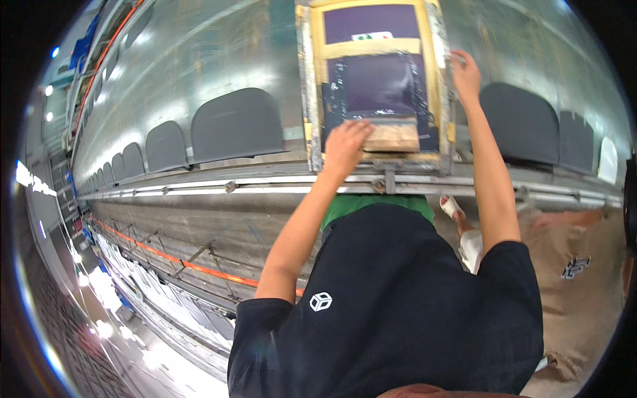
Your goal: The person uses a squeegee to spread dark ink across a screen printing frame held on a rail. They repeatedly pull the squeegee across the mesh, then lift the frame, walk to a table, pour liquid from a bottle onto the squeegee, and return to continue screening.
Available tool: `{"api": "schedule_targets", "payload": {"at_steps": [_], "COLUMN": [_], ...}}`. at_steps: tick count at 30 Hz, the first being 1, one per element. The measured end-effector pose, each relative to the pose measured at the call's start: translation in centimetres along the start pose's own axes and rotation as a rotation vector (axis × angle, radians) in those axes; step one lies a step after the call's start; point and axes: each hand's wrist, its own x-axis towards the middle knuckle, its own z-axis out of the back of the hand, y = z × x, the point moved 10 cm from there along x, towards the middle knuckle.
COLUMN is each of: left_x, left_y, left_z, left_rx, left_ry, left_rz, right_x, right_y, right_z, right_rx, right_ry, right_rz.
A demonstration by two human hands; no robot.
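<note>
A screen-printing frame [438,99] lies on the long table in front of me, its dark mesh bordered with yellow and patched with black tape. Across the near end of its mesh rests a wooden-handled squeegee [393,138]. My left hand [348,144] is closed over the left end of that squeegee, fingers on top of the wood. At the frame's far right side is my right hand [467,74], fingers curled at the outer edge of the rail. Part of that contact is too small to make out.
Dark grey rounded fabric pieces [237,125] lie in a row along the table [199,60], on both sides of the frame. A metal rail [265,189] runs along the near table edge. Close at my right stands a person in a brown shirt [577,298].
</note>
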Motion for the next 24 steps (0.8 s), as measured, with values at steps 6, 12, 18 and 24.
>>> {"api": "schedule_targets", "payload": {"at_steps": [6, 12, 18, 24], "left_x": [-4.0, -10.0, -15.5, -17.0], "left_y": [4.2, 18.5, 28.3, 31.3], "left_z": [4.5, 13.1, 18.8, 21.7], "left_rx": [-0.017, 0.077, 0.113, 0.093], "left_ry": [-0.08, -0.084, 0.006, 0.028], "left_rz": [0.096, 0.156, 0.14, 0.106], "right_x": [-2.5, -9.8, -14.5, -15.0], "right_y": [7.7, 15.4, 22.4, 22.4], "right_z": [-2.9, -18.9, -28.2, -31.2], "right_rx": [0.03, 0.165, 0.14, 0.036], "right_ry": [-0.025, 0.046, 0.011, 0.081], "right_rz": [0.009, -0.065, 0.052, -0.017]}}
